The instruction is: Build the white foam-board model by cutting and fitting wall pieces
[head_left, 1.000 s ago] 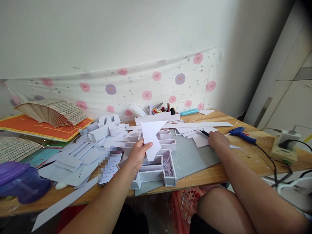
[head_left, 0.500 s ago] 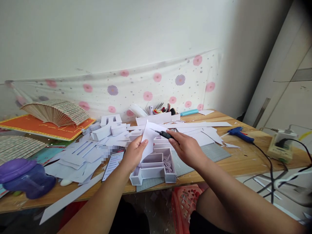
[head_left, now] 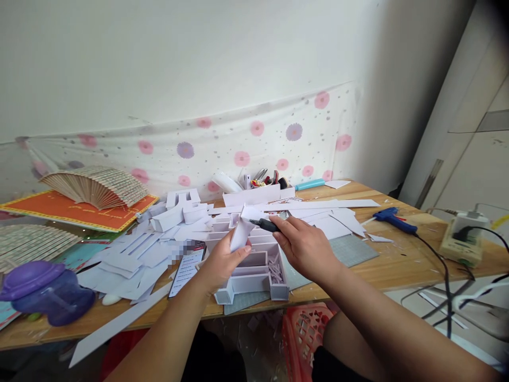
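My left hand grips a white board piece, held up at a tilt between thumb and fingers. A black-handled craft knife is in my right hand, its thin tip pointing left at the upper part of the board. Whether the blade touches the board I cannot tell. Below both hands stands a white board model with several compartments, one of them filled with small white strips. It rests on a grey cutting mat, and my left hand hides part of it.
Left of my hands lie a phone, heaped white offcuts, a purple-lidded container and a folding fan. On the right are a blue glue gun and a power strip. A tool box stands behind.
The board piece has turned in my left hand, now showing a narrower face. My left hand has rolled and dropped slightly. The knife has moved a little lower, still beside the board.
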`<state>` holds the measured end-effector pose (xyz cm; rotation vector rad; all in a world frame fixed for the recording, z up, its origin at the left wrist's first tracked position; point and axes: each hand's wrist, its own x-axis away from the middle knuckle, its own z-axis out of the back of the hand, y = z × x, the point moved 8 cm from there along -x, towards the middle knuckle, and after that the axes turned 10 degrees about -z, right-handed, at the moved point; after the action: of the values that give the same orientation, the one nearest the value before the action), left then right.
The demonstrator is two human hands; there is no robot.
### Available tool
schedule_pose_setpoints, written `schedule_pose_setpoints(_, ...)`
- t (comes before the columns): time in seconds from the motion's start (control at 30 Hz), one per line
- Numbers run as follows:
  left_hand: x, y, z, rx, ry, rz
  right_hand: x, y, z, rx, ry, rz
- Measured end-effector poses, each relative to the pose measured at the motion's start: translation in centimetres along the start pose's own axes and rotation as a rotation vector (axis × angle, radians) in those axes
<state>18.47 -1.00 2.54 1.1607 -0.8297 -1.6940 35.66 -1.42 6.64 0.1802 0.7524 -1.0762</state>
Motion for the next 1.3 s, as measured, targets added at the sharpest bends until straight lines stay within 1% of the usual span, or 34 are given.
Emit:
schedule_pose_setpoints(0.1, -0.1, 0.5, 0.3, -0.169, 0.017, 0.012, -0.1, 0.2, -0.2, -0.006, -0.029, -0.015)
schedule_pose_setpoints(0.17, -0.1, 0.8, 0.4, -0.226, 0.026, 0.033, -0.3, 0.5, -0.2, -0.024, -0.039, -0.026)
schedule_pose_setpoints(0.3, -0.1, 1.3, 0.3, -0.23, 0.046, 0.036, -0.4, 0.9, -0.3, -0.073, -0.054, -0.035)
schedule_pose_setpoints(0.4, 0.1, 0.9, 0.0, -0.215, 0.046, 0.035, -0.3, 1.2, -0.8, -0.091, -0.067, -0.044)
schedule_pose_setpoints(0.47, 0.2, 0.8, 0.2, -0.175, 0.075, 0.032, -0.2, 1.8, -1.4, -0.063, -0.089, -0.055)
schedule_pose_setpoints(0.53, 0.5, 1.5, 1.1, -0.121, 0.133, 0.012, -0.3, 3.1, -2.5, 0.031, -0.142, -0.088)
schedule_pose_setpoints(0.63, 0.8, 3.7, 3.5, -0.072, 0.23, -0.027, -0.3, 6.4, -4.4, 0.209, -0.289, -0.196)
schedule_pose_setpoints(0.67, 0.9, 4.4, 4.4, -0.069, 0.258, -0.033, -0.3, 7.4, -4.5, 0.239, -0.304, -0.242)
schedule_pose_setpoints(0.73, 0.9, 4.9, 5.2, -0.061, 0.242, -0.002, -0.5, 8.6, -3.8, 0.233, -0.258, -0.314)
schedule_pose_setpoints(0.77, 0.9, 4.7, 5.3, -0.04, 0.232, 0.032, -0.5, 8.6, -3.2, 0.209, -0.212, -0.329)
schedule_pose_setpoints(0.83, 0.9, 3.2, 4.9, 0.029, 0.232, 0.115, -0.4, 7.5, -2.1, 0.132, -0.146, -0.305)
schedule_pose_setpoints(0.93, 0.8, 0.8, 3.6, 0.076, 0.239, 0.19, 0.1, 4.5, -0.9, -0.027, -0.098, -0.203)
schedule_pose_setpoints(1.0, 0.6, -0.1, 2.5, 0.048, 0.22, 0.201, 0.3, 2.6, -0.6, -0.102, -0.087, -0.134)
schedule_pose_setpoints(1.07, 0.5, -0.4, 1.6, 0.018, 0.195, 0.197, 0.4, 1.3, -0.7, -0.128, -0.099, -0.088)
schedule_pose_setpoints(1.13, 0.3, -0.4, 1.0, -0.01, 0.17, 0.186, 0.2, 0.7, -0.9, -0.122, -0.112, -0.074)
schedule_pose_setpoints(1.3, -0.1, 0.3, 0.3, -0.11, 0.124, 0.129, 0.0, 0.7, -1.0, -0.054, -0.116, -0.09)
